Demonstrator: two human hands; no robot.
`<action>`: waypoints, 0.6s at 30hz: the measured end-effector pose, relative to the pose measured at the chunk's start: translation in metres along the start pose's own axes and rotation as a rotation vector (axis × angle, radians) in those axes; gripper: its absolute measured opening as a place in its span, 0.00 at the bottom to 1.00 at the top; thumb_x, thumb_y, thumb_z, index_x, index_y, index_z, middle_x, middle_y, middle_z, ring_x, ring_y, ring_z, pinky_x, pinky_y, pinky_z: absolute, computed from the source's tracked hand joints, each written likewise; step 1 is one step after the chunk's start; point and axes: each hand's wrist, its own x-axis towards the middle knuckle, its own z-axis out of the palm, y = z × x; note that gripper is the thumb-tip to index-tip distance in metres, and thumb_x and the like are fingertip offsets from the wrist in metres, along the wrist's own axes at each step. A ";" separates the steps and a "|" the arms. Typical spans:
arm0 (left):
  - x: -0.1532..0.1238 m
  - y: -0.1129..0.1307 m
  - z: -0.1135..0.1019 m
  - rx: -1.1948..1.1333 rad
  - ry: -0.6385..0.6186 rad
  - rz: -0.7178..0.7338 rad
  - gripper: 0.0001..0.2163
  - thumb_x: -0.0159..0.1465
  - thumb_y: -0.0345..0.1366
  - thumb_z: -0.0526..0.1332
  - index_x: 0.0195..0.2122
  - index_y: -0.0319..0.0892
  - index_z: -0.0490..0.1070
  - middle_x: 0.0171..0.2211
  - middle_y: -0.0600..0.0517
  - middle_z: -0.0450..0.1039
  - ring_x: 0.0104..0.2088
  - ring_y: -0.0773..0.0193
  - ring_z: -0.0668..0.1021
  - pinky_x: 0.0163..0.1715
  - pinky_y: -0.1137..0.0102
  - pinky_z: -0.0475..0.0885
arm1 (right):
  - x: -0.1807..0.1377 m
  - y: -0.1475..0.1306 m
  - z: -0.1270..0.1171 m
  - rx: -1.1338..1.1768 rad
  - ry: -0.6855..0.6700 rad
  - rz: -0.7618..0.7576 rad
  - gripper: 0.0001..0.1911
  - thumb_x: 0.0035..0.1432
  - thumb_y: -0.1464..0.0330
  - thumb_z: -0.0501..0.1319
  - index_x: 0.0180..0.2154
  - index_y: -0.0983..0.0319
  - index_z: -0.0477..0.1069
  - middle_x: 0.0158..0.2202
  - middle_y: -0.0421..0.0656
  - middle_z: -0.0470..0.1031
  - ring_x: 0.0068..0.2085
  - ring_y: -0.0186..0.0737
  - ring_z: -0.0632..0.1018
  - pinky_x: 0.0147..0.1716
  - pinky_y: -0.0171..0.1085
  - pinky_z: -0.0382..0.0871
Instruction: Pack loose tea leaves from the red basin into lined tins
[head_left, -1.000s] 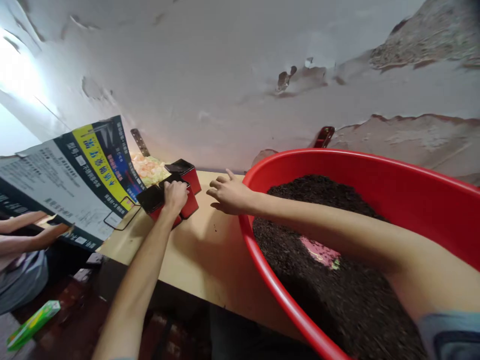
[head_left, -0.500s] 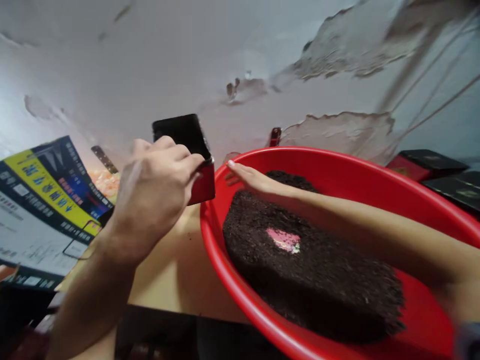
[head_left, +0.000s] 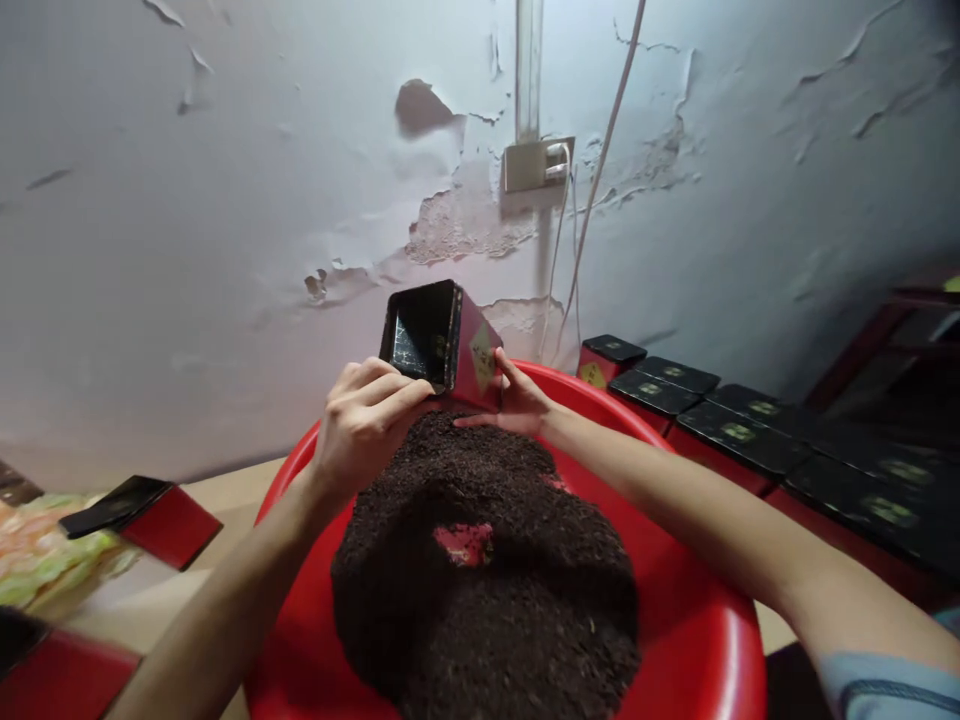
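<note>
Both my hands hold a red square tin with a black lid, tilted on its side above the far edge of a big red basin. My left hand grips its lower left corner with curled fingers. My right hand presses against its right side, a face with a yellow diamond label. The basin is heaped with dark loose tea leaves, and a small pink patch shows in the heap.
A row of several red tins with black lids lines the wall on the right. Another red tin lies at the left on the wooden table, by a pale printed bag. A wall socket with cables hangs above.
My left hand lifted the tin from the table's left side and carried it over the basin. My right hand moved onto the tin. The view swung right, away from the printed cardboard.
</note>
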 end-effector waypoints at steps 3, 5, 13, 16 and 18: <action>-0.018 -0.012 0.018 -0.106 -0.013 -0.034 0.05 0.69 0.35 0.65 0.35 0.44 0.77 0.30 0.53 0.81 0.32 0.64 0.76 0.36 0.68 0.73 | 0.003 -0.011 -0.013 -0.073 0.089 -0.072 0.40 0.53 0.38 0.63 0.58 0.57 0.67 0.49 0.52 0.79 0.55 0.57 0.77 0.54 0.62 0.74; -0.034 -0.024 0.025 -0.148 -0.144 -0.080 0.08 0.69 0.36 0.64 0.32 0.44 0.77 0.30 0.52 0.81 0.34 0.62 0.78 0.37 0.66 0.74 | 0.001 -0.021 -0.014 -0.190 0.184 -0.146 0.40 0.52 0.39 0.65 0.56 0.58 0.69 0.47 0.52 0.79 0.55 0.58 0.77 0.54 0.60 0.74; -0.085 -0.072 0.053 -0.256 -1.123 -0.667 0.17 0.64 0.42 0.67 0.51 0.41 0.80 0.41 0.45 0.84 0.41 0.55 0.83 0.46 0.63 0.76 | -0.025 -0.040 0.000 -1.365 0.484 -0.252 0.49 0.37 0.46 0.78 0.59 0.56 0.74 0.55 0.49 0.68 0.58 0.62 0.72 0.64 0.65 0.61; -0.089 -0.071 0.061 -0.225 -1.191 -0.720 0.25 0.63 0.48 0.66 0.57 0.38 0.76 0.45 0.41 0.83 0.46 0.49 0.83 0.46 0.61 0.76 | -0.030 -0.034 0.003 -1.536 0.507 -0.352 0.49 0.38 0.45 0.78 0.61 0.54 0.72 0.56 0.51 0.65 0.58 0.61 0.70 0.65 0.64 0.60; -0.092 -0.066 0.064 -0.211 -1.182 -0.753 0.31 0.62 0.53 0.67 0.60 0.36 0.72 0.48 0.37 0.81 0.48 0.46 0.83 0.45 0.59 0.76 | -0.033 -0.033 0.004 -1.510 0.546 -0.477 0.48 0.41 0.45 0.77 0.62 0.52 0.70 0.58 0.51 0.64 0.60 0.61 0.69 0.65 0.61 0.61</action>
